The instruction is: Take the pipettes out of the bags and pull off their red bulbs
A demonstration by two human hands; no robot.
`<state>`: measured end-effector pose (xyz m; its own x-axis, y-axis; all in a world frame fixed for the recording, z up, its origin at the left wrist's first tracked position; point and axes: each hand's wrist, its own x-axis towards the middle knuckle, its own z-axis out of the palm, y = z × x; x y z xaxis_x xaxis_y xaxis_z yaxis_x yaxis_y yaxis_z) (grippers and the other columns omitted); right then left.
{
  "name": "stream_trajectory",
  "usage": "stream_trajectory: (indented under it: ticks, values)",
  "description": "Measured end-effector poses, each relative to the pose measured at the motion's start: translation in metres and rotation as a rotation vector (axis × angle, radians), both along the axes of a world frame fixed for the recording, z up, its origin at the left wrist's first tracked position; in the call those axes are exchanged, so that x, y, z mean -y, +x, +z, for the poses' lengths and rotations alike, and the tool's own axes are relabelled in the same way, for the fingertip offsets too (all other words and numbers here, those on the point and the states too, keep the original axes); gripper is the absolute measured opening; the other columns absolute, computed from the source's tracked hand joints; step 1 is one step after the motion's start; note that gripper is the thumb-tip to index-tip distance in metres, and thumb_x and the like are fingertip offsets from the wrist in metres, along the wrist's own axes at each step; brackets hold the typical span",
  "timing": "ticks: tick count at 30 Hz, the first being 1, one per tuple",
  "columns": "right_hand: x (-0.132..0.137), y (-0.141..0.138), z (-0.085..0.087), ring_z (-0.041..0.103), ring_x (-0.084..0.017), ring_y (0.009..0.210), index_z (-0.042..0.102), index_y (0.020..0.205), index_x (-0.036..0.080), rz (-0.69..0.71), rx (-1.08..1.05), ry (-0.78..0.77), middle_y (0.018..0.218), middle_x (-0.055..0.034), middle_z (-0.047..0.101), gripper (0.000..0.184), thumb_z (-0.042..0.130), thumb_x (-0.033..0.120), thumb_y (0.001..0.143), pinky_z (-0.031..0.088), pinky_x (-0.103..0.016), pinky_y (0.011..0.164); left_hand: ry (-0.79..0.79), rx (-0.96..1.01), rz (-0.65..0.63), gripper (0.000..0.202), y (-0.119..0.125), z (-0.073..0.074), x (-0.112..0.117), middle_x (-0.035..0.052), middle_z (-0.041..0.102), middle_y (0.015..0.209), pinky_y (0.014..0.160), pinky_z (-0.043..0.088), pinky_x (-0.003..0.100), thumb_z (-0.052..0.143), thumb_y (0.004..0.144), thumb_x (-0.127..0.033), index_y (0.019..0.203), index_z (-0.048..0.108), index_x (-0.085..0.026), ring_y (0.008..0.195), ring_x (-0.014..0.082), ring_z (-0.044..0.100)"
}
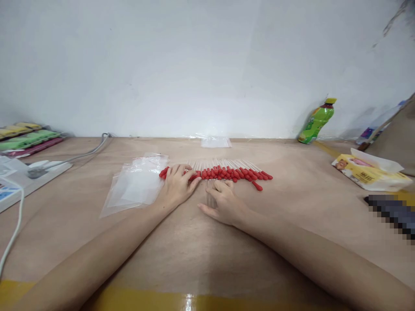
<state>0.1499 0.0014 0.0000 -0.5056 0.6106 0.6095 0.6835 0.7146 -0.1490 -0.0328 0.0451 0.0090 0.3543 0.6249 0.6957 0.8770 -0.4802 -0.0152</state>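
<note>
A row of droppers (223, 172) with red rubber bulbs and thin clear tubes lies across the table, many of the tubes pointing toward the wall. My left hand (177, 183) lies over the row's left end, fingers spread across the red bulbs. In front of the row, my right hand (223, 201) rests on several clear tubes (210, 199), its fingers bent and its thumb held apart. What lies beneath its fingertips is partly hidden. One dropper bulb (257, 185) sits slightly nearer than the rest on the right. Beside my left hand are clear zip bags (136, 183), overlapping.
A power strip (48, 166) with cables stands at left, near coloured packs (29, 139). Another clear bag (216, 141) lies by the wall. A green bottle (317, 122) leans on the wall at right, behind a yellow tissue pack (363, 173). A pixelated dark object (392, 214) lies nearer.
</note>
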Motion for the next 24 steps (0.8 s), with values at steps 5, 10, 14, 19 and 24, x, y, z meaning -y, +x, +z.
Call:
stream_trajectory:
  ticks: [5, 10, 14, 19, 24]
  values:
    - [0.007, 0.030, -0.008, 0.046, -0.015, 0.070, 0.060, 0.084, 0.016, 0.062, -0.054, 0.152, 0.071, -0.0024, 0.051, 0.017, 0.056, 0.031, 0.077, 0.032, -0.033, 0.074, 0.023, 0.057, -0.031, 0.016, 0.001, 0.000, -0.001, 0.0058, 0.060, 0.090, 0.078, 0.036, 0.038, 0.052, 0.083, -0.031, 0.083, 0.062, -0.019, 0.088, 0.0218, 0.050]
    - [0.008, 0.054, -0.012, 0.051, -0.016, 0.076, 0.058, 0.097, 0.017, 0.012, -0.184, 0.231, 0.082, -0.0049, 0.056, 0.022, 0.056, 0.024, 0.077, 0.035, -0.036, 0.076, 0.093, 0.159, -0.126, 0.011, -0.008, -0.002, 0.003, 0.0048, 0.063, 0.089, 0.079, 0.038, 0.036, 0.054, 0.082, -0.027, 0.086, 0.059, -0.018, 0.086, 0.0194, 0.053]
    - [0.008, 0.059, -0.004, 0.052, -0.023, 0.098, 0.048, 0.119, 0.018, -0.036, -0.173, 0.298, 0.108, -0.0119, 0.056, 0.043, 0.057, 0.028, 0.077, 0.039, -0.040, 0.083, -0.018, 0.173, -0.310, 0.012, -0.020, -0.004, 0.018, 0.0043, 0.064, 0.091, 0.082, 0.040, 0.035, 0.053, 0.082, -0.021, 0.093, 0.056, -0.019, 0.088, 0.0180, 0.055]
    - [0.010, 0.056, 0.003, 0.043, -0.026, 0.117, 0.044, 0.125, 0.017, 0.027, 0.010, 0.271, 0.124, -0.0116, 0.052, 0.052, 0.054, 0.039, 0.080, 0.026, -0.047, 0.101, -0.144, 0.148, -0.532, 0.015, -0.026, -0.005, 0.041, 0.0037, 0.065, 0.089, 0.078, 0.044, 0.032, 0.055, 0.081, -0.015, 0.095, 0.057, -0.020, 0.085, 0.0164, 0.058]
    - [0.008, 0.054, 0.000, 0.050, -0.021, 0.111, 0.060, 0.104, 0.020, 0.077, 0.027, 0.213, 0.110, -0.0052, 0.062, 0.027, 0.052, 0.036, 0.084, 0.026, -0.047, 0.101, -0.218, 0.165, -0.616, 0.015, -0.018, 0.002, 0.050, 0.0048, 0.066, 0.090, 0.075, 0.047, 0.030, 0.055, 0.081, -0.012, 0.094, 0.058, -0.018, 0.085, 0.0150, 0.058]
